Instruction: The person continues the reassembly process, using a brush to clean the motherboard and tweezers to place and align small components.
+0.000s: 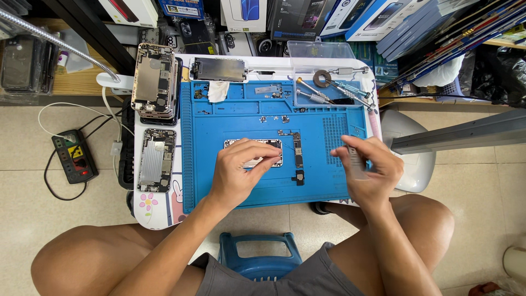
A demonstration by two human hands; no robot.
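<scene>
My left hand [241,171] rests on an opened phone housing [273,144] lying on the blue work mat [230,123], fingers pressing on its lower edge. My right hand [368,167] hovers over the mat's right edge, fingers closed on a thin grey tool [355,160] that is blurred. A narrow phone logic board [297,150] lies just right of the housing, with a small dark part [299,176] below it.
Stacked phone frames [155,82] and another open frame [157,159] sit left of the mat. A clear tray [329,77] holds screwdrivers at the back right. A power strip [75,155] lies on the floor. A blue stool [260,255] is between my knees.
</scene>
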